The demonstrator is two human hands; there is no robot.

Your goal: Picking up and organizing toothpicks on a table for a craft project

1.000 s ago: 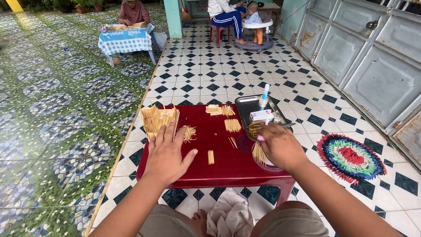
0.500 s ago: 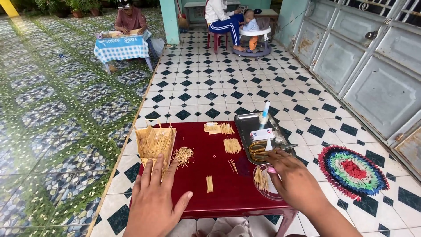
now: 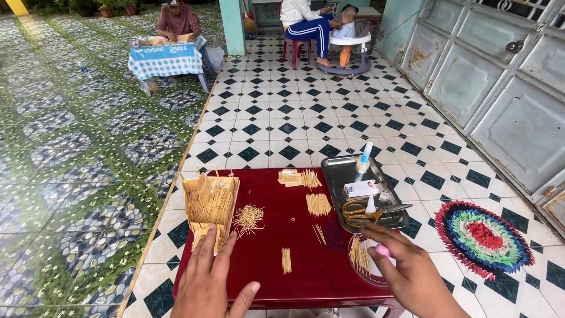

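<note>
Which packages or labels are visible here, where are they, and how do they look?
Small box: in the metal tray on the red table, flat, white with red and blue print.
Glue bottle: upright in the same tray, slim, white with blue cap.
No signs or screens.

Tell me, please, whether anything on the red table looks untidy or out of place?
Yes: a loose tangle of thin sticks lies scattered crisscross on the red table, beside the stick-built model, while the other stick bundles lie in neat parallel rows. The left hand rests near that model.
</note>
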